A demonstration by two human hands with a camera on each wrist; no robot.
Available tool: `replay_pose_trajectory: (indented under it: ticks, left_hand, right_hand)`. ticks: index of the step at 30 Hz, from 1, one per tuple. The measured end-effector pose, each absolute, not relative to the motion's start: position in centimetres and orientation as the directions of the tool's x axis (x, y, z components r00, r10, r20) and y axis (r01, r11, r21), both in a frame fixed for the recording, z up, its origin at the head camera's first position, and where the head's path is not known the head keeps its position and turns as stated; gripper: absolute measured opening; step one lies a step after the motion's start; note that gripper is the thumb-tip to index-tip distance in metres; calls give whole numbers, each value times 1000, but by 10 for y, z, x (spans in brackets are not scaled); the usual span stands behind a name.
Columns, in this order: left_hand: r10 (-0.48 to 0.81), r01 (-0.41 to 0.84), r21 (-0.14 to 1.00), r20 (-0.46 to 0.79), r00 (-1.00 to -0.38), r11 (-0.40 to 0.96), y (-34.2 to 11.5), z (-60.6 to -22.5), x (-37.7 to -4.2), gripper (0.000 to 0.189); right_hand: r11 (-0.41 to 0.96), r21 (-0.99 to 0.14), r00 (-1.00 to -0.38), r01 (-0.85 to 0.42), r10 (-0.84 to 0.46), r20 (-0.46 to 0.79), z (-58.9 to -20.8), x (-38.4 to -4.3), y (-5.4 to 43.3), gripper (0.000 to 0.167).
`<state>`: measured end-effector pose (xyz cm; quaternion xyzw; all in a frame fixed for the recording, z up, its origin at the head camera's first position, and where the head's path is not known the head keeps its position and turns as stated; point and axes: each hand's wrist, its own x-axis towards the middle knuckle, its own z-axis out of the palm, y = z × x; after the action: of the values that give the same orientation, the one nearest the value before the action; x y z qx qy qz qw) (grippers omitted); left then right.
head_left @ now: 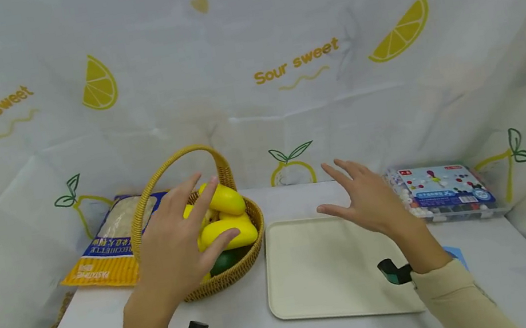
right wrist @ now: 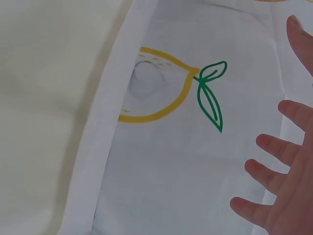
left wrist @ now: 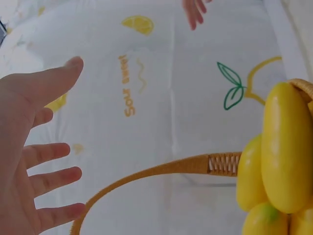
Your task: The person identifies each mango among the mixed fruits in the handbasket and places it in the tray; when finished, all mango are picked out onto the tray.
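My left hand (head_left: 176, 236) is raised in front of a wicker basket (head_left: 234, 275), fingers spread and holding nothing. Yellow mango-shaped fruits (head_left: 229, 233) fill the basket, and a dark green item (head_left: 227, 260) lies low among them; the hand hides part of the pile. In the left wrist view the same yellow fruits (left wrist: 286, 147) show at the right, beside the basket's handle (left wrist: 181, 164). Above the far part of a cream tray (head_left: 322, 270) hovers my right hand (head_left: 370, 198), its fingers apart and nothing in them. The tray's visible surface bears no objects.
A blue and yellow pasta bag (head_left: 105, 248) lies behind the basket at the left. At the back right sits a clear plastic box (head_left: 447, 191) with a printed label. A small blue item (head_left: 456, 255) is partly hidden by the right forearm. A printed curtain (head_left: 252, 102) hangs behind the table.
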<state>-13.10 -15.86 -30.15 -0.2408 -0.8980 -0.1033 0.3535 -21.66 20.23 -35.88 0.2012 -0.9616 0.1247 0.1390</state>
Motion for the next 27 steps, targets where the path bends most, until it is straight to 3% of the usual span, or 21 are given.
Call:
replay_pose_trajectory:
  ticks: [8,12,21,24,27]
  left_hand:
    - [265,527,85,791,-552,846,-174,-287,-111,66]
    - [225,510,111,804,-551,853,-185,-284,-104,67]
    - [114,440,188,811,-574,878,-208,-297,-96,64]
    - [94,419,223,784,-614,880,-216,-305,-93,55]
    - [79,382,247,743,-665,891,-224,-313,-92,63]
  right_hand:
    - [859,-241,-879,-452,-384,282,-354,-227,169,91]
    - [845,-251,-871,-473,-407,274,-351,-231,154,91]
    - [800,-318,-859,-508,-447,249,-354,-237,124,89]
    - [784,-337,-852,-522,-464,242,-357,-240,114,87]
    - [764,-364,-846,-533,-483,226,-359,-242,103,86]
